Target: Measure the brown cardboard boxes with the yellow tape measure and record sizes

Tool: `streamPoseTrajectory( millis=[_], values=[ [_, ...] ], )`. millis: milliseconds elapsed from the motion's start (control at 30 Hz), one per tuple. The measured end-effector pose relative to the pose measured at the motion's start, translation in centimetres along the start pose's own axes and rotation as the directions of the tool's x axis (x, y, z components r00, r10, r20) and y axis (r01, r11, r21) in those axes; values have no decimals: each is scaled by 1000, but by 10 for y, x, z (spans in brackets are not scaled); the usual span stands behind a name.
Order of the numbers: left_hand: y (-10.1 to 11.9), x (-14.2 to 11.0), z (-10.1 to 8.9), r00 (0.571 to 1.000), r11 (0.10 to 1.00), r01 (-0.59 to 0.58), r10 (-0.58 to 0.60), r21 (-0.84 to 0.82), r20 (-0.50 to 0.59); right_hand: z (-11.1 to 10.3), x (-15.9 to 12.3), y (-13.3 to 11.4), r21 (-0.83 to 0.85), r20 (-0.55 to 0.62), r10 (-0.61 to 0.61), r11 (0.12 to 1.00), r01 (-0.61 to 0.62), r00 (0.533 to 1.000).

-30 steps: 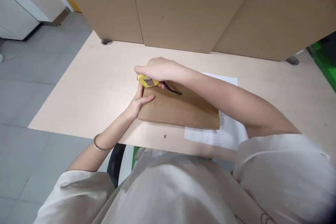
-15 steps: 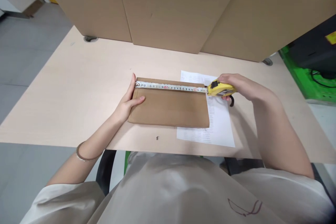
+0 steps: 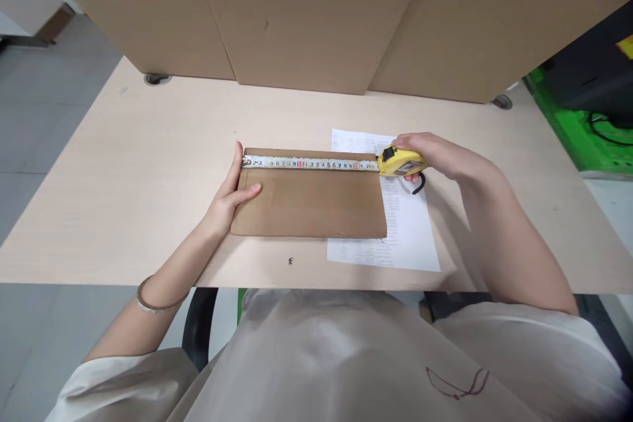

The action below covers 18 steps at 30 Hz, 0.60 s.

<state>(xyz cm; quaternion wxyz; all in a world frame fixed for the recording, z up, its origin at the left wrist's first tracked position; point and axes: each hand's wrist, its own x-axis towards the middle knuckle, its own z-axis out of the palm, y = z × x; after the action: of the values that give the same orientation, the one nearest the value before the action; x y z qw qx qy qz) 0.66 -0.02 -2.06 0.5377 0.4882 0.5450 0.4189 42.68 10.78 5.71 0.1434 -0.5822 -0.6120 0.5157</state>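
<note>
A flat brown cardboard box (image 3: 309, 204) lies in front of me, partly over a printed sheet of paper (image 3: 410, 231). My left hand (image 3: 228, 201) grips the box's left end, thumb on top and fingers along the side. Stretched along the far part of the box's top is the blade of a tape measure (image 3: 401, 161), its hooked end at the left edge beside my left fingers. The yellow case sits at the box's right edge, with my right hand (image 3: 428, 151) wrapped round it. A black wrist strap hangs from the case.
Large cardboard boxes (image 3: 306, 20) stand in a row along the back of the pale table (image 3: 163, 145). To the right is a black device (image 3: 593, 79) on a green surface (image 3: 558, 138). Cable holes (image 3: 157, 79) show near the table's back corners.
The whole view has shifted slightly, so box, tape and hands appear a little further left. Both hands keep their grips, and the tape stays stretched across the box.
</note>
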Motion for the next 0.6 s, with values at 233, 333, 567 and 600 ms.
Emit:
streamPoseTrajectory(
  millis=[233, 333, 567, 600],
  values=[
    [-9, 2, -3, 999, 999, -33, 33, 0, 17, 14, -19, -45, -159, 12, -183, 970, 183, 983],
    [-16, 4, -5, 1000, 1000, -19, 19, -24, 8, 55, -19, -73, -303, -91, -254, 928, 216, 963],
    [-15, 2, -19, 989, 1000, -2, 1, 9, 150, 158, 2, -75, -567, 44, -646, 612, 551, 762],
    [-12, 1, -21, 983, 1000, 6, -11, 27, 185, 164, 6, -70, -576, 79, -670, 573, 583, 738]
  ],
)
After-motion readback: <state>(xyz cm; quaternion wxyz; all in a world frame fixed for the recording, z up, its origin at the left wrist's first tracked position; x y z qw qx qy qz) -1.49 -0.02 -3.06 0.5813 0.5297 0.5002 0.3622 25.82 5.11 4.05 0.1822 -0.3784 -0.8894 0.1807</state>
